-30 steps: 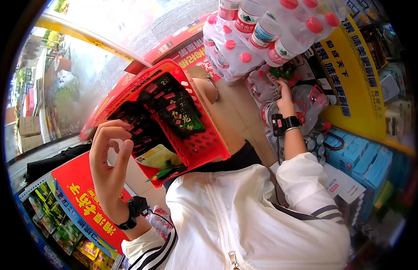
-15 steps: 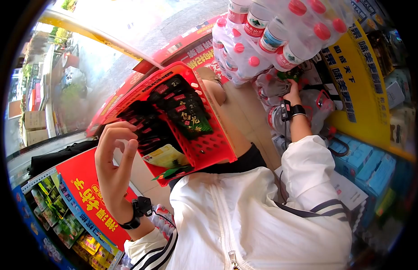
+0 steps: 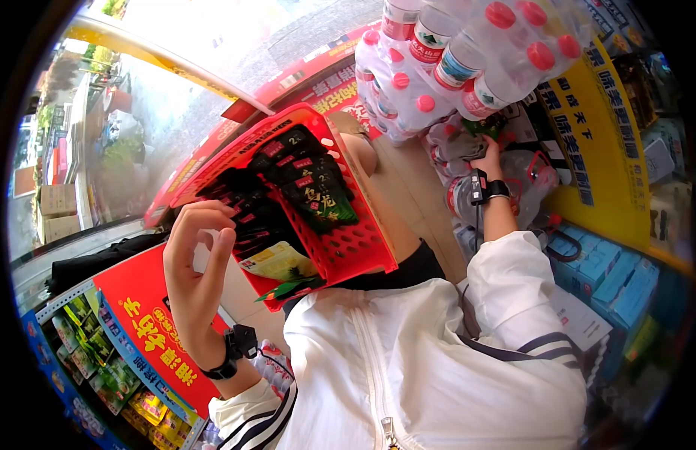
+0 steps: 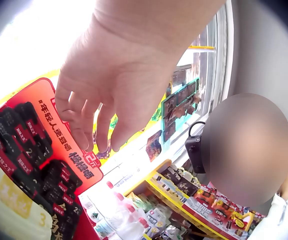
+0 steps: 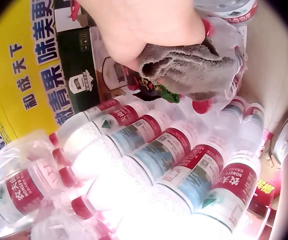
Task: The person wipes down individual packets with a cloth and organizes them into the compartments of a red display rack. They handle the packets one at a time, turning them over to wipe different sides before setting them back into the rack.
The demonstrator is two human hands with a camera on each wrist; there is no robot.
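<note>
Among shelved goods and stacked drinks, my right hand (image 3: 488,159), stretched to the far right, grips a grey cloth (image 5: 194,70) beside plastic-wrapped water bottles (image 5: 176,147). A dark packet with a green corner (image 5: 156,89) pokes out along the cloth's edge, close by the red caps; my fingertips are hidden, so I cannot tell whether they pinch the packet itself or only the cloth around it.

To the left, my left hand (image 3: 196,259) hangs in the air with its fingers loosely bent, thumb apart, holding nothing, beside the near left part of a red basket (image 3: 367,217). Black packets (image 3: 318,195) lie overlapping in the basket's right compartment, toward its far end; a yellow packet (image 3: 277,261) lies on the near left.

As I judge it, handling cloth and packet together calls for a flat, even hold: cloth smooth against the wrapper, pressure light enough not to crumple it, its corner steered clear of the bottle wrap. The soft bag likely flexes, so the idle left hand could steady its free edge.
</note>
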